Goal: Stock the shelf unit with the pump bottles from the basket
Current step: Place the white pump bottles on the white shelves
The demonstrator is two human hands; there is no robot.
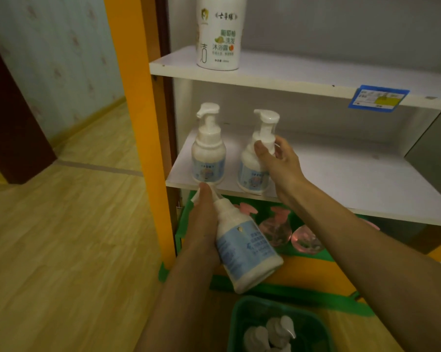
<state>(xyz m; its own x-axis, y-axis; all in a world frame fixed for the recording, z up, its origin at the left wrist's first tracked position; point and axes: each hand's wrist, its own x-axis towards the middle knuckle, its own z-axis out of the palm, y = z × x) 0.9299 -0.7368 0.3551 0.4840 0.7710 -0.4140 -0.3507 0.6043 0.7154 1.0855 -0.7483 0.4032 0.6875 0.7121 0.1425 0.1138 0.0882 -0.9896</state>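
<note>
Now two white plastic pump bottles (208, 151) stand mid-frame on the white shelf (341, 179); right hand (280, 161) grips one, left hand (204, 224) clasps a third; two more fill the green basket (242, 323), bottom.

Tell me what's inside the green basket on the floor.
The green basket holds at least two white pump bottles; only their pump heads show. Their bodies and the basket's bottom run off the frame's lower edge.

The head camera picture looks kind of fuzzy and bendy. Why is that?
In the head view the light is dim and soft, so the bottle in the left hand smears and its label can't be read; the right hand is a bit blurred too; the wide lens bows the shelf edge and orange post.
</note>
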